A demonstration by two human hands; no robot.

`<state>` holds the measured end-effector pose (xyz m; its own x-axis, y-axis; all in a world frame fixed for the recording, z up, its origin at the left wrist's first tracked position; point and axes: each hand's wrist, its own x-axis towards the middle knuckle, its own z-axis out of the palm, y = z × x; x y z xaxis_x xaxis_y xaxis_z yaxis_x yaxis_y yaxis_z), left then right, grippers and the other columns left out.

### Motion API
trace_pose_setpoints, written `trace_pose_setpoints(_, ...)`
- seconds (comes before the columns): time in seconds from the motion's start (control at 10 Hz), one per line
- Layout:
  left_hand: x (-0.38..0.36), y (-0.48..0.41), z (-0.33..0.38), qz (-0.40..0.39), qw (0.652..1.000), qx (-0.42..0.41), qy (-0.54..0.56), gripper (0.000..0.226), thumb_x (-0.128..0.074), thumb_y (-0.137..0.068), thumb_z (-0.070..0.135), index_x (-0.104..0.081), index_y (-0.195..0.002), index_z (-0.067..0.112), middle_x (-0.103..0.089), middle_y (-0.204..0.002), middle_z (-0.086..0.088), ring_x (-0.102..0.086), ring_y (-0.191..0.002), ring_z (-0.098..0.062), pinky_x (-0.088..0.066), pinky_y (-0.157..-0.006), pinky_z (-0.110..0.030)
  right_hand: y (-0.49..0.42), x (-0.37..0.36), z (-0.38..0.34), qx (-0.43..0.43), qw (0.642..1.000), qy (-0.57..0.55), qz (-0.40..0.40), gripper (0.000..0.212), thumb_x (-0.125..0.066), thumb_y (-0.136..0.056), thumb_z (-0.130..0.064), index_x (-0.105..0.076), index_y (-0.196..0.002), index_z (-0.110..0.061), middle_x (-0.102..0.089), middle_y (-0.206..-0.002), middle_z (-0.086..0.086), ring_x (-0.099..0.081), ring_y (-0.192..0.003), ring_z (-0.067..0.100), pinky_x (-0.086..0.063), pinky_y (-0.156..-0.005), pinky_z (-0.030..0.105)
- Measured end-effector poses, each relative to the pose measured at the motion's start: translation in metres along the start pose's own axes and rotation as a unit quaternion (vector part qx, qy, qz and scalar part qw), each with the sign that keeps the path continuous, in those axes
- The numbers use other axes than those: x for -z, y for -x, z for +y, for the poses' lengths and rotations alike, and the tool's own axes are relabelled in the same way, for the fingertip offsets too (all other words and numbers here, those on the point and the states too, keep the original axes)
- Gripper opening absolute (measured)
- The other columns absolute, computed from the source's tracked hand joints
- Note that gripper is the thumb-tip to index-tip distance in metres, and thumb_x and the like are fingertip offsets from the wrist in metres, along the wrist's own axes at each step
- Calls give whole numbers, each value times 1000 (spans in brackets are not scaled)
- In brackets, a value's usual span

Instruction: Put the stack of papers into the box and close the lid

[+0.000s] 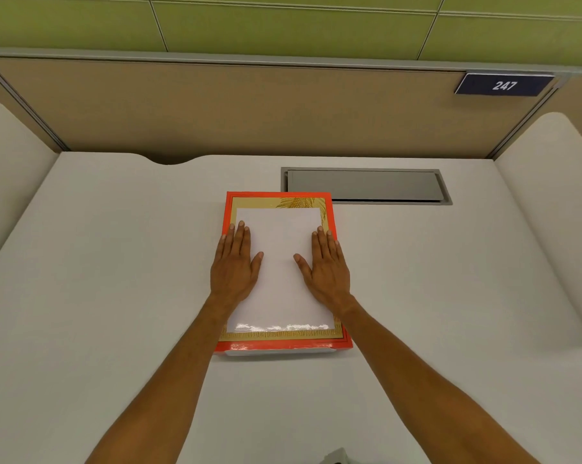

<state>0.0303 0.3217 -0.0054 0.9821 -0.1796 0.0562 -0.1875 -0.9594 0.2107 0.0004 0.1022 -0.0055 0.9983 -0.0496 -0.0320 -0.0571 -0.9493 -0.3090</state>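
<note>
Closing looks like the step in hand: the left hand (235,262) and right hand (326,266) lie flat and spread, palms down, on the lid (279,262) of the orange-edged box (282,346), gripping nothing; the box sits mid-desk (115,262), near the grey cable hatch (363,185). Papers are out of sight, presumably inside; a thin pale strip shows under the lid's near edge, so the next move likely calls for even downward pressure there. The lid is glossy, with a white centre panel and a gold leaf-patterned border.
</note>
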Motion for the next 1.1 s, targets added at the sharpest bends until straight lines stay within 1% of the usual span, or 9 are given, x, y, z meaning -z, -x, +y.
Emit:
trace_pose_setpoints(0.1, -7, 1, -3, -12, 1000, 20, 11, 81, -7, -96, 60, -15, -158, 8, -15, -167, -9, -10, -155, -24, -13, -127, -40, -2, -3, 0, -4, 1000, 3, 0, 89, 4, -86, -72, 2, -155, -15, 1, -164, 1, 2, -152, 19, -8, -125, 37)
trace_pose_setpoints(0.2, -9, 1, -3, -19, 999, 24, 9, 80, -8, -97, 59, -15, -158, 9, -15, -167, -9, -10, -155, -24, -12, -127, -39, -2, -5, 0, -4, 1000, 6, 2, 87, 2, -87, -71, 1, -155, -15, -1, -164, 2, 0, -152, 19, -9, -125, 37)
trace_pose_setpoints(0.4, -15, 3, -4, -21, 999, 27, 9, 84, 2, -96, 62, -17, -158, 9, -17, -167, -9, -14, -155, -25, -17, -126, -41, -1, -8, 1, -2, 1000, 22, 3, 81, -12, -94, -65, 2, -155, -15, 0, -164, 2, 1, -152, 19, -6, -125, 35)
trace_pose_setpoints(0.6, -14, 4, -1, -17, 999, 28, -10, 80, 0, -98, 58, -16, -158, 9, -17, -167, -9, -15, -155, -25, -18, -126, -42, 0, -9, 0, -5, 1000, 31, 1, 80, -15, -95, -65, 3, -155, -15, 0, -164, 2, 1, -152, 19, -7, -125, 36)
trace_pose_setpoints(0.8, -18, 3, -3, -17, 999, 24, -20, 76, -9, -99, 56, -16, -158, 9, -17, -167, -9, -15, -155, -24, -17, -126, -41, 1, -9, 0, -2, 1000, 31, 1, 80, -17, -95, -64, 0, -155, -14, -2, -164, 2, -1, -152, 19, -6, -124, 35)
trace_pose_setpoints(0.9, -15, 2, -2, -22, 999, 39, 2, 76, -14, -99, 55, -16, -158, 7, -18, -166, -10, -16, -155, -24, -17, -126, -40, 0, -3, 1, -4, 1000, 12, -7, 83, -11, -92, -67, -2, -155, -14, -3, -164, 2, -3, -152, 18, -2, -123, 31)
trace_pose_setpoints(1.0, -10, 4, 1, -15, 999, 44, 17, 77, -14, -98, 55, -17, -158, 6, -20, -166, -11, -18, -154, -25, -16, -126, -39, 2, 4, 4, -3, 1000, -1, -4, 86, -6, -89, -69, -3, -155, -14, -4, -164, 2, -4, -152, 18, -2, -123, 30)
trace_pose_setpoints(1.1, -7, 1, 9, 2, 998, 45, 41, 78, -14, -97, 56, -17, -158, 7, -18, -166, -10, -16, -154, -25, -14, -126, -39, 4, 12, 13, 8, 1000, -19, 15, 89, -2, -86, -72, -4, -155, -15, -5, -164, 2, -4, -152, 18, -1, -122, 30)
